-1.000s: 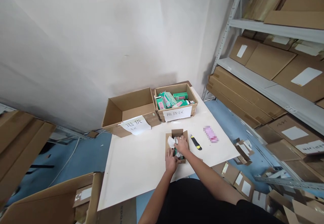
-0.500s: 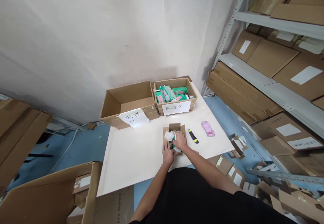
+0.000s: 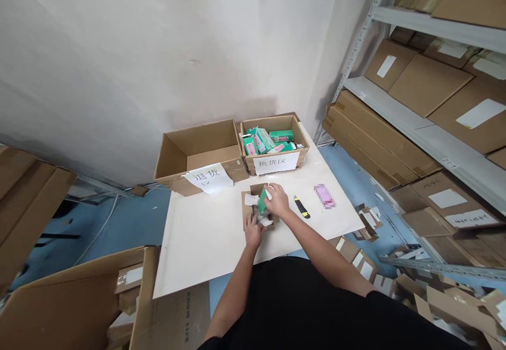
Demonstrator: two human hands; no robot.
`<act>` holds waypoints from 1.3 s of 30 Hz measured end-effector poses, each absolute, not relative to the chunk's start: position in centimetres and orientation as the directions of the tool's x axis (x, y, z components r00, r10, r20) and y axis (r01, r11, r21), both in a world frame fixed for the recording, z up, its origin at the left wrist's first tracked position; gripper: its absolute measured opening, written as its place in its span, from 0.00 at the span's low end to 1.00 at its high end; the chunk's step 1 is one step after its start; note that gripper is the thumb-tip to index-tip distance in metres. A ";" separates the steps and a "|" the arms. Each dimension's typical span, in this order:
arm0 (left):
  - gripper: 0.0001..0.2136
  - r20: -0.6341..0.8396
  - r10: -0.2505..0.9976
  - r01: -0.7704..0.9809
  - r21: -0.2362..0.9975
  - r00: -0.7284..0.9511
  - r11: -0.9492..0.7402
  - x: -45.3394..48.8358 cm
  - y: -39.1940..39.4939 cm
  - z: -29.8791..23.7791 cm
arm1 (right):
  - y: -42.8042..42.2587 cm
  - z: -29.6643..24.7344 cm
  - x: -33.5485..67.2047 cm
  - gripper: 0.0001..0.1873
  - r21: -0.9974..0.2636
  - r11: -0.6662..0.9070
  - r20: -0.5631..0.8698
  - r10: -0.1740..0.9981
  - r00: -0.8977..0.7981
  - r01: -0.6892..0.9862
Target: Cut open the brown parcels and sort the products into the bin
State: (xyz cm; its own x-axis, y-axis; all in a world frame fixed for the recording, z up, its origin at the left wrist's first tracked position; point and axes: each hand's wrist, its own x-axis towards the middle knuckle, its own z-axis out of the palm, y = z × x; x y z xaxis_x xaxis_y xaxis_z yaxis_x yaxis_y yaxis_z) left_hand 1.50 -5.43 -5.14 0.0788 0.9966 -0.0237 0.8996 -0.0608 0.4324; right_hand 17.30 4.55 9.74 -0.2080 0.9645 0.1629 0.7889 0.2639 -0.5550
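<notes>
A small open cardboard box (image 3: 246,200) stands on the white table in front of me, its flaps folded out. My right hand (image 3: 277,201) grips a green small carton (image 3: 262,202) and holds it tilted over the box opening. At the near left side of the box, my left hand (image 3: 253,231) grasps its edge, though the fingertips are partly hidden. White wrapping paper (image 3: 250,199) sticks up at the left of the opening, with more pale packing inside. A black and yellow utility knife (image 3: 302,207) lies to the right of my right hand.
Behind stand two larger cardboard bins with handwritten labels: a left bin (image 3: 169,181) and a right bin (image 3: 303,155) holding several green cartons (image 3: 263,140). A blurred pink item (image 3: 324,196) lies at the table's right. Shelves of boxes (image 3: 430,86) line the right; a big carton (image 3: 150,265) stands lower left.
My right hand has lifted the green carton up out of the packing. The small box has shifted slightly left, with my left hand staying on its near side.
</notes>
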 end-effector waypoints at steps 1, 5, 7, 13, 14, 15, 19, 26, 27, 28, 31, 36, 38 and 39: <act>0.02 -0.025 0.998 0.906 0.422 0.053 -0.037 0.7 -5.3 -5.1 | 5.0 10.5 17.4 0.29 -0.563 0.274 0.191 0.961 -0.200 0.780; 0.03 -0.026 0.999 0.920 0.389 -0.030 0.038 -3.7 -5.7 -5.2 | 6.8 12.3 18.3 0.29 -0.570 0.306 0.293 0.943 -0.159 0.763; 0.03 -0.015 0.998 0.924 0.379 -0.058 0.059 -6.3 -6.2 -5.4 | 7.6 12.1 18.8 0.29 -0.568 0.296 0.299 0.944 -0.143 0.768; 0.03 -0.041 0.997 0.923 0.378 -0.060 0.071 -13.0 -7.7 -5.4 | 7.6 5.5 18.3 0.29 -0.583 0.151 0.074 0.988 -0.133 0.798; 0.03 -0.044 0.998 0.926 0.372 -0.051 0.064 -13.6 -8.0 -5.3 | 7.2 4.1 18.1 0.29 -0.593 0.121 0.015 0.990 -0.139 0.796; 0.03 -0.043 0.998 0.929 0.364 -0.046 0.059 -14.0 -8.3 -5.2 | 6.8 2.7 18.0 0.29 -0.608 0.100 -0.038 0.987 -0.155 0.788; 0.06 -0.017 0.997 0.925 0.373 -0.075 0.076 -13.9 -9.4 -4.4 | 5.7 -1.1 18.6 0.38 -0.724 0.103 -0.162 0.936 -0.313 0.682; 0.28 0.048 0.970 0.836 0.519 -0.237 0.179 -7.2 -6.5 -1.2 | 4.8 -3.6 21.0 0.62 -0.861 -0.058 -0.257 0.906 -0.335 0.505; 0.30 0.020 0.985 0.836 0.532 -0.171 0.134 -5.5 -5.4 -0.7 | 4.5 -4.0 21.0 0.62 -0.868 -0.066 -0.252 0.912 -0.322 0.493; 0.32 -0.009 0.996 0.838 0.540 -0.085 0.076 -3.9 -4.1 -0.4 | 4.3 -4.4 20.9 0.62 -0.874 -0.072 -0.244 0.920 -0.307 0.480; 0.41 -0.108 0.986 0.842 0.538 0.125 -0.048 0.4 -0.2 0.1 | 3.6 -5.5 20.4 0.63 -0.899 -0.121 -0.241 0.939 -0.245 0.421; 0.33 -0.285 0.932 0.807 0.591 0.226 -0.015 2.4 4.6 -0.3 | 3.2 -6.0 20.8 0.54 -0.913 -0.204 -0.297 0.925 -0.235 0.353; 0.22 -0.333 0.925 0.756 0.650 0.185 0.083 1.7 5.9 -0.4 | 3.1 -5.9 21.2 0.49 -0.920 -0.209 -0.299 0.921 -0.251 0.332; 0.18 -0.356 0.921 0.733 0.667 0.155 0.135 1.3 6.3 -0.5 | 3.1 -5.9 21.3 0.47 -0.921 -0.214 -0.302 0.919 -0.252 0.324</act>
